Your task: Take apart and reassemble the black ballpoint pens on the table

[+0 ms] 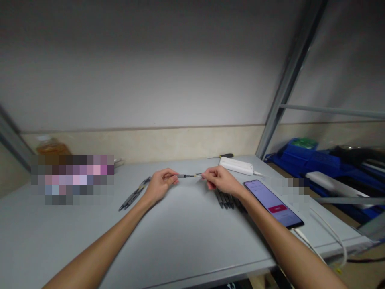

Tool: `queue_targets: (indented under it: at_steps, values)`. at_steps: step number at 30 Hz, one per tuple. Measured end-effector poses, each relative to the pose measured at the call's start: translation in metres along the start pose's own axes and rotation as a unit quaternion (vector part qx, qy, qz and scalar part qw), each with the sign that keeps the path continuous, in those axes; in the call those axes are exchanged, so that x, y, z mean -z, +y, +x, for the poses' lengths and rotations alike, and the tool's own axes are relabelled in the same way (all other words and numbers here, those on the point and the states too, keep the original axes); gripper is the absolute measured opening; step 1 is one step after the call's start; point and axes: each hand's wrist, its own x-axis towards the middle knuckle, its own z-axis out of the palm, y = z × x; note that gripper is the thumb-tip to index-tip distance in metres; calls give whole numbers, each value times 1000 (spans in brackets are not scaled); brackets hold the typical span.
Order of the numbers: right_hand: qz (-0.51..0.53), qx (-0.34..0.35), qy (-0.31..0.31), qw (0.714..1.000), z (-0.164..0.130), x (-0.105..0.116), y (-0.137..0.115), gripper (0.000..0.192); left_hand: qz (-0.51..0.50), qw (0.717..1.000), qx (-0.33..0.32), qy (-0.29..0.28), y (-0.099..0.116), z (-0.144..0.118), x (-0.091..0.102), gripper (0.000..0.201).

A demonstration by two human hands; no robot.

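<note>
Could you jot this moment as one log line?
left hand: pinching slim gray pen | right hand: pinching at its other end | beside left hand: loose pens | near right hand: more pens, lit phone

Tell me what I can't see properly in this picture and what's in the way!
All in the head view:
Small piece at the right hand's fingertips: too small and blurred to make out.
Row of pens: partly hidden by the right hand and forearm, so I can't count them.
Phone: its writing is too small to read.
Bottle: blurred, its lower part covered by blocky squares.
</note>
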Motion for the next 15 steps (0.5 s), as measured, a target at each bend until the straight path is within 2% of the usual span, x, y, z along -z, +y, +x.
queue_targets:
  at_steps: [3,6,9,12,15]
  values:
    - [11,-34,-24,999,0,0,1,28,0,1000,3,1,-1,-1,-1,23]
    - [72,-82,-57,992,-1,2,0,26,13,1000,-2,4,0,-1,-2,23]
    - [136,-123,-80,980,0,5,2,25,72,997,-28,11,5,-4,-3,21]
    - [200,-163,-94,962,1,6,6,25,157,983,-85,37,14,-9,-5,16]
    - [264,-214,-102,935,4,7,12,28,202,960,-187,50,22,-14,-6,16]
